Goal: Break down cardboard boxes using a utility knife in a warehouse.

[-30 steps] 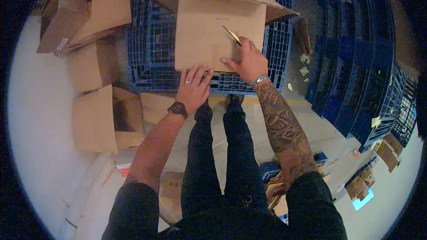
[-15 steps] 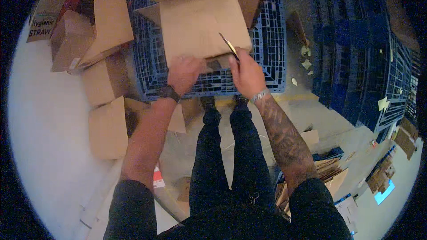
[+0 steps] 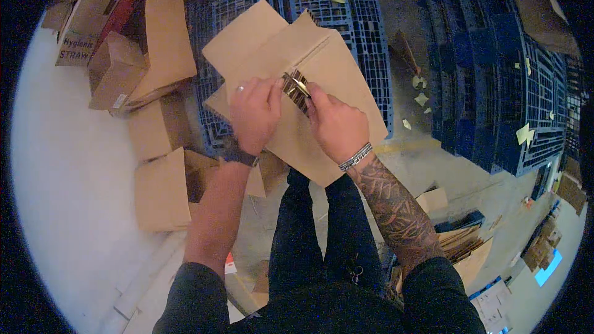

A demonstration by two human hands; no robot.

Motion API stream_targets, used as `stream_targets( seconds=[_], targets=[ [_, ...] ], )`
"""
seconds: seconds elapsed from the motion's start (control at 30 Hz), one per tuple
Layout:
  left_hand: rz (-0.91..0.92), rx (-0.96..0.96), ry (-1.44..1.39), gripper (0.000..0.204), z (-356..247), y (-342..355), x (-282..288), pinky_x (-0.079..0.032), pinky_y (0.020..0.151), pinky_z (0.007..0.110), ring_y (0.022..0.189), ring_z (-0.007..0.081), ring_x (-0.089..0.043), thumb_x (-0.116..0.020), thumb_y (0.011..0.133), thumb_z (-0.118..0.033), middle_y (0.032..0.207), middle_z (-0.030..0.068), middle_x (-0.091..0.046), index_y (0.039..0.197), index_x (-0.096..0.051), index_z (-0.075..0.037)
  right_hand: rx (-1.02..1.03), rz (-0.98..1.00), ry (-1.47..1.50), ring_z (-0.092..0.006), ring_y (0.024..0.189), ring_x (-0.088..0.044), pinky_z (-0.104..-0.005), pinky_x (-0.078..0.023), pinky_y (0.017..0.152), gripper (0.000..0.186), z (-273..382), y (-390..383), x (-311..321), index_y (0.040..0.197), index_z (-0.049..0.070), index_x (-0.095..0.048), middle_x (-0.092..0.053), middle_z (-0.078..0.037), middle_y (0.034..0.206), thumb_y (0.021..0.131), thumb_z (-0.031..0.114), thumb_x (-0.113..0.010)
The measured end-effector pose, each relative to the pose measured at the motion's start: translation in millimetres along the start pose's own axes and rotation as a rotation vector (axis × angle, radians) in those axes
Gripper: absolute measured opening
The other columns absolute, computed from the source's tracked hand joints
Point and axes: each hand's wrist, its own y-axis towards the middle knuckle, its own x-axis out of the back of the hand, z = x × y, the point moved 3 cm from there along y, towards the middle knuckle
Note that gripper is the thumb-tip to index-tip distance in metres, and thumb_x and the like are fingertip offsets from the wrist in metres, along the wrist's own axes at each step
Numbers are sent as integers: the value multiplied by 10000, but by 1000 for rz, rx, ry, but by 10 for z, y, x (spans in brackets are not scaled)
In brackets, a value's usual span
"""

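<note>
A brown cardboard box (image 3: 346, 86) with its flaps spread stands tilted above the blue plastic pallet (image 3: 368, 25). My right hand (image 3: 339, 125) is closed around a slim box cutter (image 3: 299, 84), which points up and to the left. The cutter lies over a dark gap between the cardboard panels. At the left of that gap my left hand (image 3: 255, 111) presses bent fingers and thumb onto the cardboard edge, close to the cutter's tip. How much of the cardboard lies inside the left grip is partly hidden.
Several open cardboard boxes (image 3: 162, 192) lie along the left wall. On the right rise stacked dark blue pallets (image 3: 470, 74). Flattened cardboard (image 3: 464, 244) leans behind my right arm. Paper scraps (image 3: 422, 99) lie on the floor.
The box has turned and tilted toward me, so its flaps and a gap now show. Both hands have come closer together at the gap, and the cutter has moved left and down.
</note>
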Motion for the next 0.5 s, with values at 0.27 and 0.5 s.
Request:
stream_targets(
  seconds=[0.27, 0.5],
  targets=[
    [41, 36, -61, 201, -253, -30, 188, -464, 644, 360, 707, 276, -600, -610, 921, -186, 756, 139, -611, 881, -666, 4, 124, -106, -14, -281, 543, -615, -406, -499, 481, 427, -325, -490, -7, 1291, 195, -528, -615, -63, 753, 870, 206, -598],
    [69, 104, -290, 248, -430, -1, 591, -429, 598, 276, 655, 118, -526, -608, 953, -217, 712, 40, -604, 897, -653, 20, -70, 126, -282, -262, 608, -623, -394, -502, 534, 491, -1659, -1823, -491, 1339, 231, -515, -591, -55, 781, 857, 154, -570]
  ],
)
